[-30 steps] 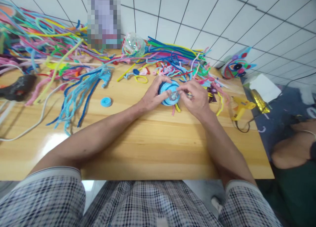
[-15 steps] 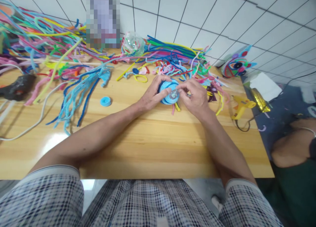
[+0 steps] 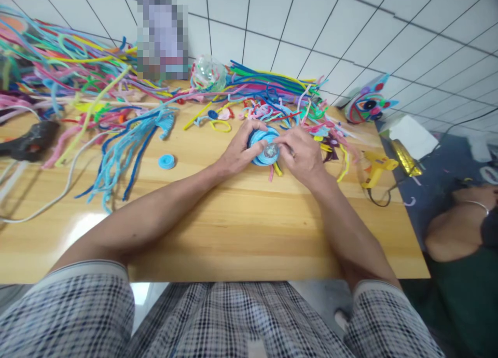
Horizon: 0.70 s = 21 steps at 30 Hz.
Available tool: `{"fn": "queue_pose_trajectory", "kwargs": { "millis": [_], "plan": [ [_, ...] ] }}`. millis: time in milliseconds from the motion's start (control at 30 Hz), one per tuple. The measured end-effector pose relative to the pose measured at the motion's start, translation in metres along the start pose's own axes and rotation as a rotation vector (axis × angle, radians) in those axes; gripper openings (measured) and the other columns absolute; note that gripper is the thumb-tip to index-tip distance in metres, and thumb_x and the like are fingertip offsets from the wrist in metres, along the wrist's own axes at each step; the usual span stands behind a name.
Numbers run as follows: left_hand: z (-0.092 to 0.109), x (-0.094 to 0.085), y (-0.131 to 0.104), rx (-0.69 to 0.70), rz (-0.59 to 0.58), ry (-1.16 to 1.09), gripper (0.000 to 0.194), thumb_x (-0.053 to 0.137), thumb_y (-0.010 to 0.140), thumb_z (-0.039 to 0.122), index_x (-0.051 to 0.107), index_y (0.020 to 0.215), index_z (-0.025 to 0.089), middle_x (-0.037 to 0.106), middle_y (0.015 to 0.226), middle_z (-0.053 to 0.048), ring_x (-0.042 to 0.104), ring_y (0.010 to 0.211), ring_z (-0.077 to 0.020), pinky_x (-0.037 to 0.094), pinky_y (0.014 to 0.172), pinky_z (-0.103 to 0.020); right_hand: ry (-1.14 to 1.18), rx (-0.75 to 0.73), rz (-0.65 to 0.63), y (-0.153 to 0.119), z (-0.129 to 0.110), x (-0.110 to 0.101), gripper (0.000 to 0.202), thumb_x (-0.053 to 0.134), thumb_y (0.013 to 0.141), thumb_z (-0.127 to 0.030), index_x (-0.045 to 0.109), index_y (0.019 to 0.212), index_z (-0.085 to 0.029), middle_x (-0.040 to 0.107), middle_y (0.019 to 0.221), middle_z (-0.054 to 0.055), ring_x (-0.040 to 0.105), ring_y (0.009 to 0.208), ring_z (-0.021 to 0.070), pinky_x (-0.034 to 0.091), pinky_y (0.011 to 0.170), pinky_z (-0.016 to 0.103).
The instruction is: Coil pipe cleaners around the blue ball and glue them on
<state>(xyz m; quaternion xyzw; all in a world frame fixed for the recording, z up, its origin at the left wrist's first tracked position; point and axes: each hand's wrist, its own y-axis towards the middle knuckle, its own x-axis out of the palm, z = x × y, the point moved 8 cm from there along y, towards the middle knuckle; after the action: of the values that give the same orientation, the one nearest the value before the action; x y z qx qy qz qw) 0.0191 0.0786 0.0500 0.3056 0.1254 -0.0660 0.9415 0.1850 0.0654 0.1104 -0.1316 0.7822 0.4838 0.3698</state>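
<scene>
A clear ball wrapped in coiled blue pipe cleaner (image 3: 261, 136) sits over the middle of the table, its see-through part facing right and toward me. My left hand (image 3: 243, 148) is closed around its left side, thumb lying across the front and fingers over the back. On the right, my right hand (image 3: 301, 153) has its thumb and fingertips pinched together at the edge of the clear part. What the pinch holds is too small to make out. A small flat blue coil (image 3: 167, 161) lies to the left of my left forearm.
Loose pipe cleaners (image 3: 93, 78) are heaped at the back left, with blue strands (image 3: 116, 155) nearer. Behind my hands stands another clear ball (image 3: 208, 72). A black glue gun (image 3: 33, 140) lies left, a yellow glue gun (image 3: 379, 167) right. Another person's arm (image 3: 459, 225) shows far right.
My right hand's fingers have curled in more tightly beside the clear part. My left hand keeps its hold on the wrapped ball. The whole view has shifted slightly.
</scene>
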Motion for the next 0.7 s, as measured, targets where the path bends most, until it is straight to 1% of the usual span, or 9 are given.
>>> {"fn": "queue_pose_trajectory", "kwargs": {
  "millis": [133, 300, 467, 567, 700],
  "plan": [
    [0.0013, 0.0009, 0.0002, 0.019, -0.004, -0.013, 0.057, 0.055, 0.105, 0.074, 0.057, 0.133, 0.025, 0.066, 0.138, -0.012, 0.064, 0.130, -0.0296, 0.053, 0.117, -0.049, -0.030, -0.010, -0.045, -0.0007, 0.0002, 0.0016, 0.026, 0.052, 0.106, -0.017, 0.075, 0.110, -0.029, 0.072, 0.103, 0.005, 0.070, 0.096, 0.0243, 0.059, 0.085, 0.042],
    [0.0007, 0.0009, 0.0008, 0.018, -0.005, -0.006, 0.058, 0.055, 0.105, 0.076, 0.056, 0.131, 0.025, 0.067, 0.137, -0.012, 0.064, 0.129, -0.0276, 0.053, 0.116, -0.046, 0.009, -0.018, -0.043, -0.0001, 0.0003, 0.0023, 0.022, 0.052, 0.108, -0.020, 0.072, 0.111, -0.028, 0.072, 0.105, 0.006, 0.070, 0.101, 0.0250, 0.059, 0.091, 0.043],
    [0.0012, 0.0004, 0.0013, 0.027, 0.007, -0.024, 0.054, 0.057, 0.106, 0.072, 0.056, 0.131, 0.025, 0.067, 0.136, -0.012, 0.064, 0.128, -0.0275, 0.053, 0.115, -0.046, 0.043, 0.053, -0.027, -0.0001, 0.0052, 0.0018, 0.014, 0.055, 0.109, -0.027, 0.069, 0.108, -0.028, 0.072, 0.104, 0.005, 0.069, 0.100, 0.0250, 0.057, 0.092, 0.043],
    [0.0025, 0.0003, 0.0017, 0.020, 0.002, -0.020, 0.055, 0.056, 0.105, 0.075, 0.057, 0.130, 0.026, 0.067, 0.136, -0.012, 0.064, 0.129, -0.0280, 0.053, 0.116, -0.047, 0.084, 0.104, -0.052, 0.0014, 0.0068, 0.0008, 0.011, 0.060, 0.108, -0.033, 0.068, 0.105, -0.027, 0.070, 0.102, 0.005, 0.067, 0.096, 0.0242, 0.056, 0.088, 0.041],
    [0.0039, -0.0003, 0.0020, 0.011, -0.003, -0.003, 0.059, 0.054, 0.104, 0.079, 0.056, 0.130, 0.026, 0.067, 0.137, -0.012, 0.064, 0.129, -0.0279, 0.053, 0.116, -0.046, 0.119, 0.171, -0.101, 0.0045, 0.0082, 0.0003, 0.016, 0.066, 0.106, -0.042, 0.067, 0.103, -0.027, 0.069, 0.100, 0.004, 0.064, 0.092, 0.0226, 0.054, 0.086, 0.040]
  ]
}}
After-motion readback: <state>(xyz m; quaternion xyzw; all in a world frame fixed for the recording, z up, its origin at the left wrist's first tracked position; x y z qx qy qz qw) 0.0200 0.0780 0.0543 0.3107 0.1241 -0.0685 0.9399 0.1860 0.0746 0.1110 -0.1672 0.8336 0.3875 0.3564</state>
